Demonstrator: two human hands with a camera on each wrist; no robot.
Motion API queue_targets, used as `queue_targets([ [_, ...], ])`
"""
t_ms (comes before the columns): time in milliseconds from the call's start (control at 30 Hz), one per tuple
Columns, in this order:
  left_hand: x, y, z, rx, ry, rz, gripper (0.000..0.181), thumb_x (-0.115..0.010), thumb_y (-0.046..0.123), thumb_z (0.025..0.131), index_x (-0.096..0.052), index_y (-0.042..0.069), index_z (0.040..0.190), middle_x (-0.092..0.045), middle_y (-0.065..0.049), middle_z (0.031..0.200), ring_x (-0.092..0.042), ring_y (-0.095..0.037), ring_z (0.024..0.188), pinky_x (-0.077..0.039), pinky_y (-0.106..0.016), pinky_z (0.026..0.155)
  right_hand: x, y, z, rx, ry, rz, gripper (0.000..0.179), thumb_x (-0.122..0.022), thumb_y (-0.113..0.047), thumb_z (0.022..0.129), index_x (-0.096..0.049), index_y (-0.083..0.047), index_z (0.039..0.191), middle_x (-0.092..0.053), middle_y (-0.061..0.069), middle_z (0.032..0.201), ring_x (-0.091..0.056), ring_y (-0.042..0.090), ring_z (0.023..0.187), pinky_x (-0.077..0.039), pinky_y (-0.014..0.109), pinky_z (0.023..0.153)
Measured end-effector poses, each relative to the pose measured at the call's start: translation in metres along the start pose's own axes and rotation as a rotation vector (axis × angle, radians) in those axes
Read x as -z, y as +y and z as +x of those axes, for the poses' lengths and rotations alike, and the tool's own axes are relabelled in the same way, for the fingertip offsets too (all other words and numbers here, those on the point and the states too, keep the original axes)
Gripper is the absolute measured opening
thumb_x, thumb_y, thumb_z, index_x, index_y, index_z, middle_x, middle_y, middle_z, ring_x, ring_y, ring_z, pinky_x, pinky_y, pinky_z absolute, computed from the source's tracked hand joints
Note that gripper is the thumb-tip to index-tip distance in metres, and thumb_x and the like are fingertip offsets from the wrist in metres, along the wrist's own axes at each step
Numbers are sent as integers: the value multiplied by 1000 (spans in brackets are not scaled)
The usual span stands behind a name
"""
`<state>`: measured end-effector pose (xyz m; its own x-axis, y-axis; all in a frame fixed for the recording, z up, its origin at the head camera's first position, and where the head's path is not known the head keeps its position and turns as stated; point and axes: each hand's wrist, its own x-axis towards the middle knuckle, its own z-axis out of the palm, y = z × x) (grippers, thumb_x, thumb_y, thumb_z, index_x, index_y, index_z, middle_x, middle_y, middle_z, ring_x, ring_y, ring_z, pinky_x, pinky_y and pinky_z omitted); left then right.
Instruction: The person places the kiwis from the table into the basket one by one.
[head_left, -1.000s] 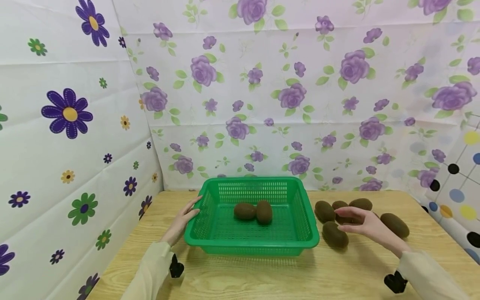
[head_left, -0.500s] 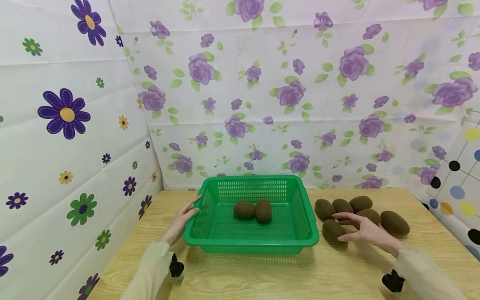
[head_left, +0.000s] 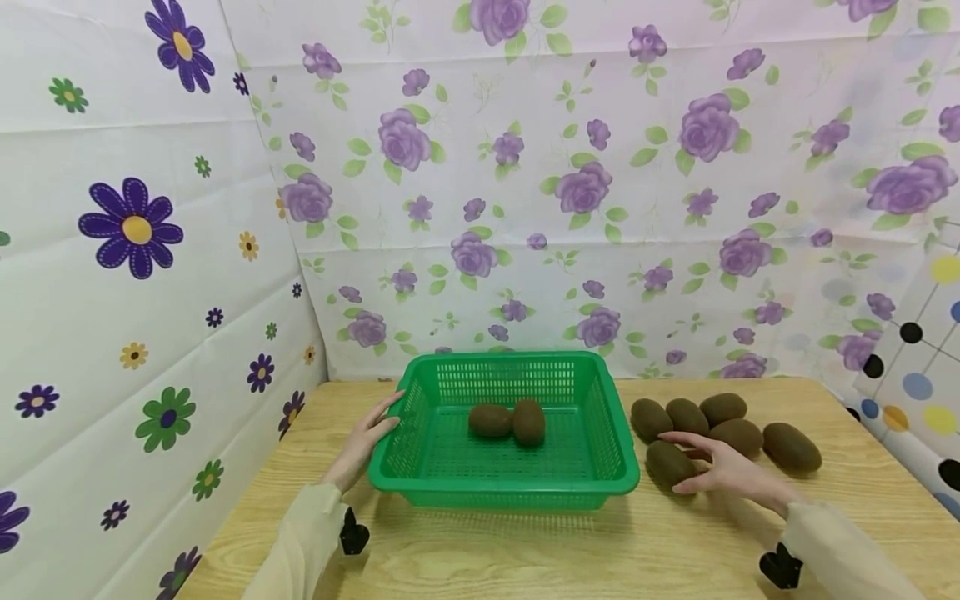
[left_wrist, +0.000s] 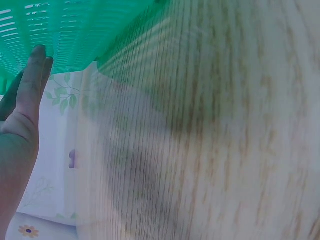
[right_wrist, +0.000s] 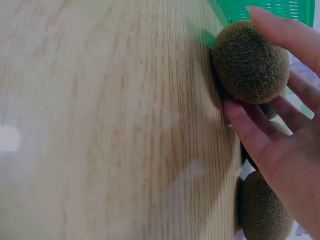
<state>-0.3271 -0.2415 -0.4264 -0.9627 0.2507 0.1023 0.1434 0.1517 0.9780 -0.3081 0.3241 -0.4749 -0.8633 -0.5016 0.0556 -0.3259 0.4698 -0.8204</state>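
A green plastic basket (head_left: 504, 485) stands on the table with two brown kiwis, one lying sideways (head_left: 489, 421) and one lengthwise (head_left: 529, 423), touching each other on its floor. My left hand (head_left: 365, 442) rests against the basket's left side with fairly straight fingers (left_wrist: 33, 82). To the right of the basket, my right hand (head_left: 727, 472) has its fingers and thumb around the nearest kiwi (head_left: 667, 463), which still lies on the table. In the right wrist view that kiwi (right_wrist: 250, 62) is fuzzy and sits between the thumb and fingers.
Several more kiwis lie just behind and right of my right hand, among them one at the far right (head_left: 792, 447) and one at the back (head_left: 723, 407). The wooden table (head_left: 510, 558) ends at flowered cloth walls (head_left: 525, 208) behind and to the left.
My right hand has moved left and down from above the kiwi group and closed in around the nearest kiwi. The left hand and basket have stayed in place.
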Motion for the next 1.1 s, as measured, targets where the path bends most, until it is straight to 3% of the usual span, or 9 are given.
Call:
queue_targets([
  [167, -2, 4, -1, 0, -4, 2, 50, -44, 18, 97, -27, 14, 144, -12, -7, 147, -18, -33, 129, -26, -52, 96, 1, 0, 1, 12, -2, -14, 73, -74, -19, 76, -37, -6, 137, -30, 25, 136, -33, 48, 115, -33, 60, 85],
  [400, 5, -22, 10, -53, 29, 23, 49, -49, 28, 94, -34, 25, 141, -16, -3, 147, -18, -32, 129, -24, -53, 96, 1, -2, 3, -10, 30, -32, 71, -77, -18, 72, -42, -5, 132, -34, 27, 132, -39, 48, 109, -43, 49, 78],
  [600, 5, -24, 12, -45, 27, 14, 50, -50, 27, 94, -34, 24, 141, -17, -5, 147, -23, -32, 127, -29, -52, 94, 3, -8, 1, 26, 110, -87, 66, -77, -23, 72, -46, -7, 129, -47, 16, 124, -45, 38, 107, -41, 48, 82],
  [867, 7, -23, 10, -58, 28, 24, 51, -50, 27, 94, -33, 19, 142, -16, -7, 147, -14, -33, 130, -20, -54, 98, 23, -42, 4, 10, 112, 23, 68, -73, -21, 78, -39, -11, 136, -39, 18, 130, -48, 37, 106, -47, 39, 75],
  [1100, 7, -22, 9, -34, 29, -5, 52, -51, 27, 94, -33, 20, 142, -18, -6, 146, -23, -32, 127, -28, -51, 95, 34, -78, 19, 74, 192, -1, 65, -72, -21, 79, -40, -18, 136, -37, 11, 135, -44, 39, 112, -46, 43, 78],
])
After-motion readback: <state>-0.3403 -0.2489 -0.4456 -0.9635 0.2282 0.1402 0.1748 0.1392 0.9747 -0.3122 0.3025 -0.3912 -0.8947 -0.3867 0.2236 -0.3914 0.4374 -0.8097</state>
